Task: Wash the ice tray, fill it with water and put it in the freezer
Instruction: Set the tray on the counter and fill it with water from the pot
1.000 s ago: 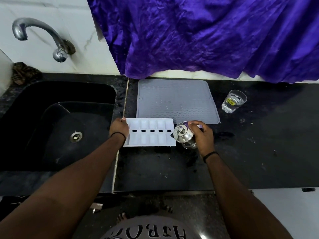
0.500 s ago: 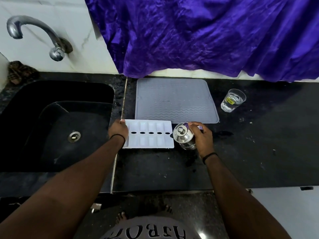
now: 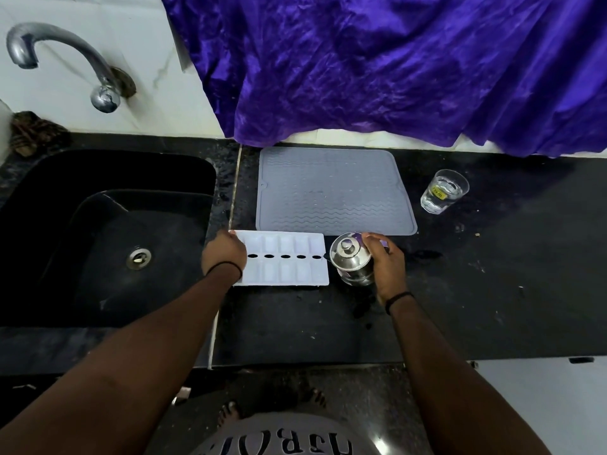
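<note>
A person stands at a black counter (image 3: 492,290), the left hand (image 3: 224,254) curled over the left end of a white ice tray (image 3: 289,261) that lies flat on the counter just right of the sink (image 3: 108,238) and touching the front edge of a grey drying mat (image 3: 335,192). The right hand (image 3: 386,264) wraps its fingers round a lidded steel container (image 3: 353,261) standing just beside the tray's right end (contents can't be seen). A glass of water (image 3: 444,191) stands well apart, right of the mat; the tap (image 3: 65,60) is behind the sink. Step in hand, probably: getting the tray to the sink for washing. Best approach: keep it level w/ a firm pinch on the rim, slide it left, & leave the container upright so nothing tips.
</note>
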Tool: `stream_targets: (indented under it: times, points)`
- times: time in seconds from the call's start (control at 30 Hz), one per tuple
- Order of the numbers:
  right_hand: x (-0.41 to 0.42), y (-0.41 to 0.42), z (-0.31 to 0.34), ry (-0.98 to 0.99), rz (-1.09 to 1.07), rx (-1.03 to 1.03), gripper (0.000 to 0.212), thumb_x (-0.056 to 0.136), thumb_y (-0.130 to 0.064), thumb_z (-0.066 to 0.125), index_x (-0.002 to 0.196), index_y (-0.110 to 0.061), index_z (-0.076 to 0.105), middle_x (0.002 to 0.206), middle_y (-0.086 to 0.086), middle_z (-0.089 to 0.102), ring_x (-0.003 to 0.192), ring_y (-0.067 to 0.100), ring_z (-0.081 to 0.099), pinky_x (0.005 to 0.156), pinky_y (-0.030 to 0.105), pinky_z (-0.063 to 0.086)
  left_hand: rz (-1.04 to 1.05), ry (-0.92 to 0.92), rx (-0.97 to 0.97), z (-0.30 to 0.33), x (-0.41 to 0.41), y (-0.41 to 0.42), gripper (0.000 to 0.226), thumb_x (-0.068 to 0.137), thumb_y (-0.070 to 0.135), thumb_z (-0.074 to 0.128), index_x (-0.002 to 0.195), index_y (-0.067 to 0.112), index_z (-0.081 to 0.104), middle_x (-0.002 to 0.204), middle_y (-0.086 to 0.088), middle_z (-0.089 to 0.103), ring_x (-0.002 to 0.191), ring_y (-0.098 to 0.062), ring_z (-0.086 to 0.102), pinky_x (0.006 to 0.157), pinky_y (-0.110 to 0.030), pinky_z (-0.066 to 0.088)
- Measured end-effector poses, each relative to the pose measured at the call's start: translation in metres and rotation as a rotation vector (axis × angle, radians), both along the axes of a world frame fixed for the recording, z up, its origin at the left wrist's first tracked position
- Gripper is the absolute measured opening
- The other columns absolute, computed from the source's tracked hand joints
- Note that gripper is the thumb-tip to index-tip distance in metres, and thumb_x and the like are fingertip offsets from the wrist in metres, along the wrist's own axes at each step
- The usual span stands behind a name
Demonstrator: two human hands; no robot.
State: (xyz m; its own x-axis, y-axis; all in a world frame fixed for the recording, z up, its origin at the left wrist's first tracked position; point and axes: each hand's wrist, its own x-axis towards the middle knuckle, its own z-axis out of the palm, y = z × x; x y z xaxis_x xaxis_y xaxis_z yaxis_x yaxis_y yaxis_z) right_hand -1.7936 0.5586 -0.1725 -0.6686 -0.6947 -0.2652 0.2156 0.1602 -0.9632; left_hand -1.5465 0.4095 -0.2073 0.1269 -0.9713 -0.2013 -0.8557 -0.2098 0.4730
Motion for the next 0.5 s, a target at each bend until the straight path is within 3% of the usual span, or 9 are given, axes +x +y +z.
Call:
stream_targets:
  times: [0.2, 0.33, 0.5]
  points:
    - [-0.001, 0.002, 0.000, 0.047, 0.021, -0.001, 0.006, 0.088, -0.016, 0.069, 0.090, -0.012, 0.073, 0.094, 0.011, 0.075, 0.084, 0.019, 0.070, 0.078, 0.031, 0.057, -0.083, -0.137, -0.013, 0.000, 0.007, 0.002, 0.039, 0.100, 0.029, 0.029, 0.118, 0.004, 0.052, 0.118, -0.026, 0.060, 0.107, -0.045, 0.057, 0.089, -0.044, 0.044]
    - [0.001, 0.004, 0.001, 0.056, 0.018, 0.005, 0.005, 0.087, -0.015, 0.070, 0.083, -0.017, 0.073, 0.082, -0.001, 0.075, 0.074, 0.009, 0.070, 0.068, 0.022, 0.055, -0.109, -0.146, -0.024, -0.001, 0.010, 0.002, 0.038, 0.099, 0.029, 0.030, 0.118, 0.004, 0.052, 0.118, -0.026, 0.060, 0.107, -0.044, 0.058, 0.088, -0.044, 0.044]
    - [0.001, 0.005, -0.001, 0.066, 0.035, 0.009, 0.005, 0.087, -0.016, 0.070, 0.084, -0.017, 0.073, 0.088, 0.006, 0.074, 0.080, 0.016, 0.069, 0.075, 0.029, 0.056, -0.119, -0.150, -0.006, -0.001, 0.012, 0.001, 0.038, 0.099, 0.030, 0.032, 0.118, 0.004, 0.052, 0.119, -0.026, 0.059, 0.108, -0.045, 0.057, 0.089, -0.044, 0.044]
